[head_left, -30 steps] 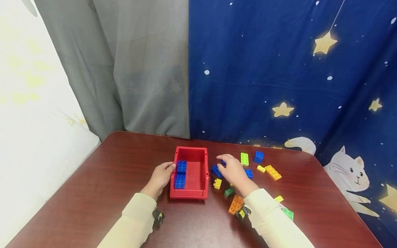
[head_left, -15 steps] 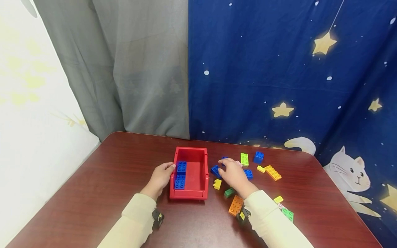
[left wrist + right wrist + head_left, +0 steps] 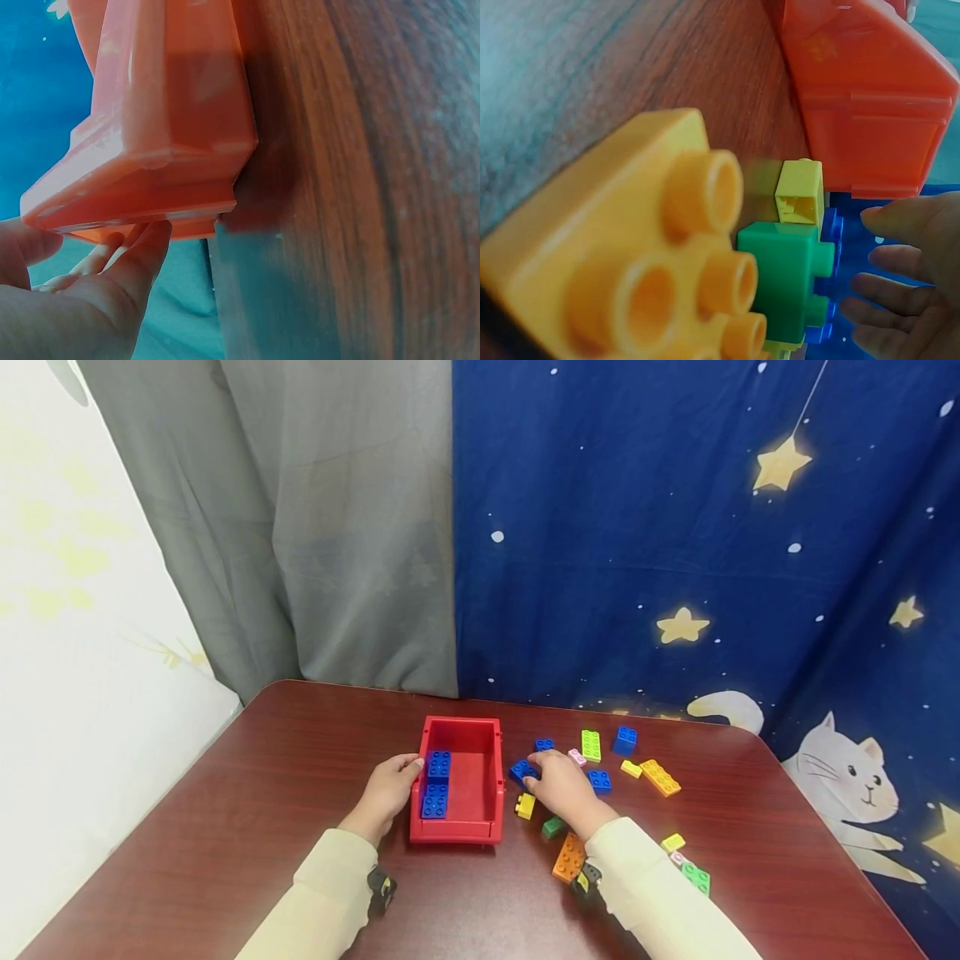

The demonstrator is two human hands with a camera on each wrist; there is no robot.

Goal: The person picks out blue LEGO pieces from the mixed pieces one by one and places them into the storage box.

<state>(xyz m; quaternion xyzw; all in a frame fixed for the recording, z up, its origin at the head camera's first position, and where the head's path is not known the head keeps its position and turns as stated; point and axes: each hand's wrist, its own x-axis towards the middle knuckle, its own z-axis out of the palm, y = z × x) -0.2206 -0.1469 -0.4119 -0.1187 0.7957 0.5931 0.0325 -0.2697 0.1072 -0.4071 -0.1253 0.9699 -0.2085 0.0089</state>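
My left hand (image 3: 386, 793) holds the left side of a red plastic box (image 3: 462, 831), thumb at its rim. In the left wrist view its fingers (image 3: 142, 259) lie against the box's outer wall. Two blue building bricks (image 3: 438, 765) sit along the left inside of the box. To the right of the box, my right hand (image 3: 564, 787) hovers low over loose bricks, thumb and fingertips right at a blue brick (image 3: 519, 772). The right wrist view shows those fingers (image 3: 900, 292) loosely spread, nothing between them, close to the bricks.
Near my right hand lie a yellow brick (image 3: 525, 806), a dark green brick (image 3: 553, 827) and an orange brick (image 3: 569, 857). Farther right are blue, lime, pink and yellow bricks, with a long yellow-orange brick (image 3: 661, 777). A green brick (image 3: 696, 878) lies beside the right sleeve.
My right hand has drawn back toward me and lowered to the blue brick next to the box, uncovering another blue brick and a pink one behind. The left hand and box stay put.
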